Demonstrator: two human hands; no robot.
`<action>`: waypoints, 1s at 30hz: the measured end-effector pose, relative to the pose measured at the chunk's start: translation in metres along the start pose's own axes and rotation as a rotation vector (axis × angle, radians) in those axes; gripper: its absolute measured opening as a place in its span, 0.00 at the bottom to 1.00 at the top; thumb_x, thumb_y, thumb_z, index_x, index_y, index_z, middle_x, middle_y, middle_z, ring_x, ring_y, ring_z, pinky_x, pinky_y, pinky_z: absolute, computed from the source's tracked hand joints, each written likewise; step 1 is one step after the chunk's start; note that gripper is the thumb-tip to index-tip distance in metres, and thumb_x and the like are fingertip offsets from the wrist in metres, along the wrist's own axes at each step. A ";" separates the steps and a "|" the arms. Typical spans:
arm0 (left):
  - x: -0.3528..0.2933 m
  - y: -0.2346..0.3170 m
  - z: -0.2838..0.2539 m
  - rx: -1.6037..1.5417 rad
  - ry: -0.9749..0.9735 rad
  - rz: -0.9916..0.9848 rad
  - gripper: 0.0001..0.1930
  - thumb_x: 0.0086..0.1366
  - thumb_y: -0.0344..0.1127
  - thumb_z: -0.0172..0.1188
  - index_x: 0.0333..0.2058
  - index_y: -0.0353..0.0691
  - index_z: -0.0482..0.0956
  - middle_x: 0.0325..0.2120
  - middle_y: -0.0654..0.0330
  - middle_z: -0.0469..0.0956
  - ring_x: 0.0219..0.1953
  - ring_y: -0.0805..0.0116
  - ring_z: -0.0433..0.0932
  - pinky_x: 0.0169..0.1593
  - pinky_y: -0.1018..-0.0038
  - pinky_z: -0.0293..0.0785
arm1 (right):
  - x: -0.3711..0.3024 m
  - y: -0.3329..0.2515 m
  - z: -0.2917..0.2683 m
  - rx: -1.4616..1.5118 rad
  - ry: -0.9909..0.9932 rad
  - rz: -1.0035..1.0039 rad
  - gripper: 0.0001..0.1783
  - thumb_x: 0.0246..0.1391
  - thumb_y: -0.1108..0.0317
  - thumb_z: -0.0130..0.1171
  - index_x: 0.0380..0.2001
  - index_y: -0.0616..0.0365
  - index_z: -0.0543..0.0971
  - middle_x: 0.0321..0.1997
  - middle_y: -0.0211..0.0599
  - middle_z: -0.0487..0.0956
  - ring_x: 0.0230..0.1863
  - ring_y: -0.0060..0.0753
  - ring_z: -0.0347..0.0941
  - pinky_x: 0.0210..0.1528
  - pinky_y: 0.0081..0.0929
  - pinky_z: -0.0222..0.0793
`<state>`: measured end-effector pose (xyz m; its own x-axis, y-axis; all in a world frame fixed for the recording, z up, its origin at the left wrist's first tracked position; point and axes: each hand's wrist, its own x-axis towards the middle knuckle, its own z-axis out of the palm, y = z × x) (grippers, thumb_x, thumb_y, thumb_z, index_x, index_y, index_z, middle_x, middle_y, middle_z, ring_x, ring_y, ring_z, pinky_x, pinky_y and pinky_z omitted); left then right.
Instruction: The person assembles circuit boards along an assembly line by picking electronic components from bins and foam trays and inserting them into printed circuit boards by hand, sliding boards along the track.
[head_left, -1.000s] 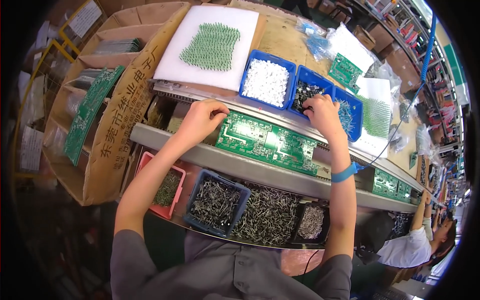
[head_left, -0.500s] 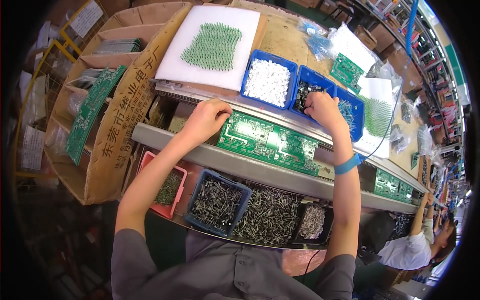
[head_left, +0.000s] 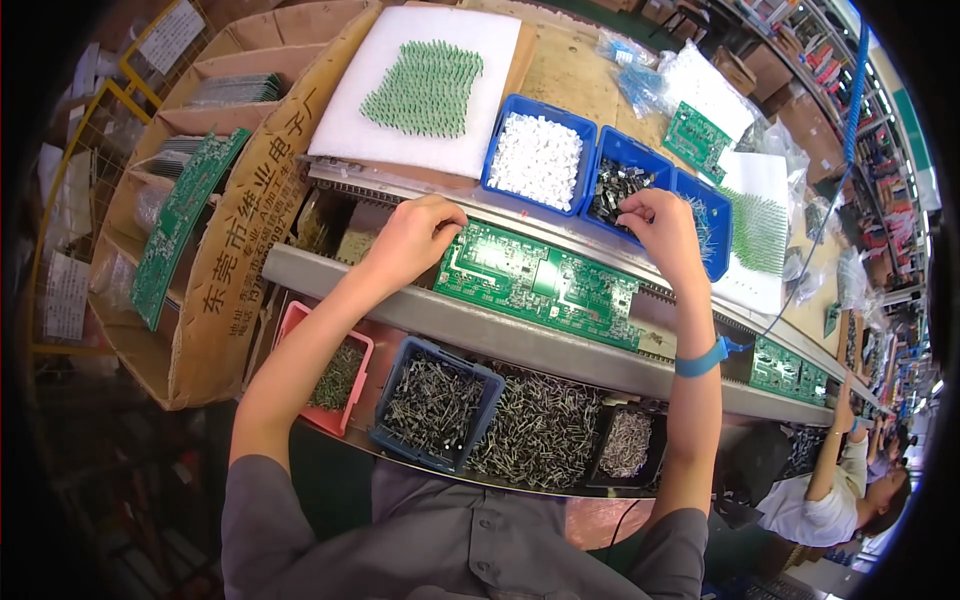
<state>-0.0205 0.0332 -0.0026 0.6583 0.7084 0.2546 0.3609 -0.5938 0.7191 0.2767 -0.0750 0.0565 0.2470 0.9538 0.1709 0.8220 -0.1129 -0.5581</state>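
A green circuit board (head_left: 540, 285) lies in the metal rail track in front of me. My left hand (head_left: 415, 240) is closed in a pinch at the board's upper left corner; whatever its fingertips hold is hidden. My right hand (head_left: 662, 228), with a blue wrist strap (head_left: 702, 358), is pinched at the front edge of a blue bin of black parts (head_left: 622, 185). What sits between its fingertips is too small to name. Beside that bin stand a blue bin of white connectors (head_left: 538, 160) and another with thin-leaded parts (head_left: 706, 222).
Nearer me are a pink tray (head_left: 352, 400), a dark blue bin (head_left: 432, 405) and loose metal-legged parts (head_left: 535, 430). A divided cardboard box (head_left: 250, 230) with boards stands left. White foam (head_left: 345, 110) holds green parts. Rightward, another board (head_left: 788, 368) lies near a co-worker (head_left: 820, 505).
My right hand has drawn back from inside the black-parts bin to its front edge, slightly right and nearer me. The left hand has stayed almost in place.
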 end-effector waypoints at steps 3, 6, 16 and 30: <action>-0.001 0.000 0.001 0.009 0.002 0.003 0.06 0.55 0.25 0.58 0.33 0.32 0.80 0.32 0.49 0.79 0.35 0.50 0.78 0.39 0.64 0.74 | -0.015 -0.002 -0.003 -0.045 0.071 -0.133 0.06 0.43 0.79 0.62 0.29 0.64 0.80 0.27 0.44 0.80 0.31 0.39 0.76 0.35 0.30 0.70; -0.002 -0.002 0.002 0.024 0.014 0.028 0.05 0.55 0.25 0.59 0.32 0.33 0.79 0.31 0.49 0.79 0.35 0.50 0.78 0.40 0.63 0.74 | -0.036 -0.008 -0.002 0.034 0.062 -0.171 0.05 0.46 0.79 0.60 0.29 0.63 0.80 0.29 0.42 0.78 0.32 0.37 0.75 0.34 0.28 0.70; -0.001 -0.001 0.005 0.053 0.051 0.096 0.05 0.54 0.25 0.60 0.30 0.33 0.79 0.30 0.50 0.78 0.34 0.50 0.78 0.39 0.63 0.74 | -0.100 0.006 0.038 0.544 -0.243 0.119 0.05 0.53 0.78 0.59 0.34 0.65 0.80 0.32 0.32 0.80 0.33 0.19 0.73 0.37 0.18 0.69; 0.006 -0.002 0.003 0.060 -0.071 0.077 0.06 0.54 0.24 0.58 0.31 0.31 0.81 0.30 0.49 0.80 0.32 0.51 0.79 0.38 0.65 0.75 | -0.096 0.004 0.043 0.643 -0.209 0.200 0.07 0.55 0.77 0.59 0.37 0.65 0.81 0.31 0.30 0.81 0.32 0.15 0.72 0.35 0.16 0.69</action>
<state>-0.0154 0.0378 -0.0043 0.7302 0.6320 0.2595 0.3447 -0.6688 0.6587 0.2344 -0.1556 0.0027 0.2047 0.9728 -0.1083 0.2890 -0.1658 -0.9429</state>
